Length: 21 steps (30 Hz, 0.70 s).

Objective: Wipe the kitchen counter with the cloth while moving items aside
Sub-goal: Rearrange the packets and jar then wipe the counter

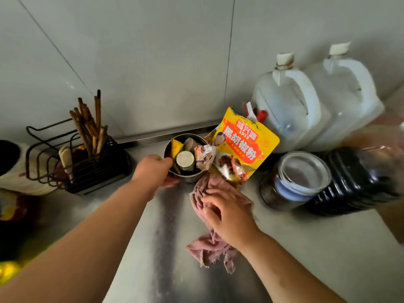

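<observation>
A round steel bowl [192,179] stands near the back of the steel counter [135,248]. It holds a small tin and some packets, among them a tall yellow spice pouch [242,145]. My left hand [156,171] grips the bowl's near-left rim, thumb over the edge. A crumpled pink cloth [209,246] lies on the counter just right of the bowl. My right hand [227,212] presses down on the cloth with spread fingers. A wet streak runs down the counter between my arms.
A black wire rack [87,169] with chopsticks stands at the left. Two white plastic jugs [290,106] are at the back right by the wall. A glass-lidded jar [297,182] and a dark ribbed bottle [354,182] sit right of the cloth.
</observation>
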### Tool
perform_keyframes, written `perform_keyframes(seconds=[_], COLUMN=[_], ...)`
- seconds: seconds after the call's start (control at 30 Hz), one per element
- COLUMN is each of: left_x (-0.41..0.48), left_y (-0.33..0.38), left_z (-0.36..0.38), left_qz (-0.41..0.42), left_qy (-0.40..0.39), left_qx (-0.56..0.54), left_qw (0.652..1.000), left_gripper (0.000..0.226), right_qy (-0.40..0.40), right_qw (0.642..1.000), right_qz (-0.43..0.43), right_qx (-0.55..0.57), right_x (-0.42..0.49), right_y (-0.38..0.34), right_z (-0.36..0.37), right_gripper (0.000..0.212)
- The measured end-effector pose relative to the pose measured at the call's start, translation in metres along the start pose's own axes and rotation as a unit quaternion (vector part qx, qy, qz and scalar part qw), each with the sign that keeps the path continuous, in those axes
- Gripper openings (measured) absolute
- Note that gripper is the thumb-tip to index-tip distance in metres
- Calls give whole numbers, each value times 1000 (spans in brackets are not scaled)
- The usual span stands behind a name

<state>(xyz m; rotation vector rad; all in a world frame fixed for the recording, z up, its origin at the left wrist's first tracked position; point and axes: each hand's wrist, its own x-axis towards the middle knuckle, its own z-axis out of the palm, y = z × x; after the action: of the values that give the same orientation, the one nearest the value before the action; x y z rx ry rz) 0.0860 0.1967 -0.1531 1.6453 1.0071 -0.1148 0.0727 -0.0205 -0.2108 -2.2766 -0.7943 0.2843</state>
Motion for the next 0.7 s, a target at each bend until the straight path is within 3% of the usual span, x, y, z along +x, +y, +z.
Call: perform_keyframes(seconds=[0.03, 0.13, 0.23, 0.3, 0.5, 0.63, 0.7], left_x=[2, 3, 4, 4, 7, 10, 13], left_y=[-1, -8, -12, -14, -17, -14, -10], left_z=[-2, -11, -18, -20, -29, -33, -33], left_qz=[-1, -8, -14, -13, -17, -10, -7], left_qy=[4, 9, 4, -1, -9, -8, -5], left_qx=[-3, -14, -25, -27, -31, -36, -35], left_qw=[1000, 1000, 1000, 1000, 999, 999, 999], left_gripper=[11, 12, 11, 10, 8, 8, 9], right_qy=[44, 173, 203, 210, 194, 254, 217], right_qw=[998, 962, 875, 840, 892, 887, 896], right_qz=[32, 206, 358, 402, 372, 366, 374], right_qx=[14, 47, 253, 298, 170, 119, 104], right_x=[0, 2, 16, 27, 54, 79, 88], right_y=[-2, -6, -5, 0, -5, -16, -19], right_z=[-5, -8, -6, -7, -7, -11, -8], right_gripper=[15, 22, 32, 36, 31, 32, 33])
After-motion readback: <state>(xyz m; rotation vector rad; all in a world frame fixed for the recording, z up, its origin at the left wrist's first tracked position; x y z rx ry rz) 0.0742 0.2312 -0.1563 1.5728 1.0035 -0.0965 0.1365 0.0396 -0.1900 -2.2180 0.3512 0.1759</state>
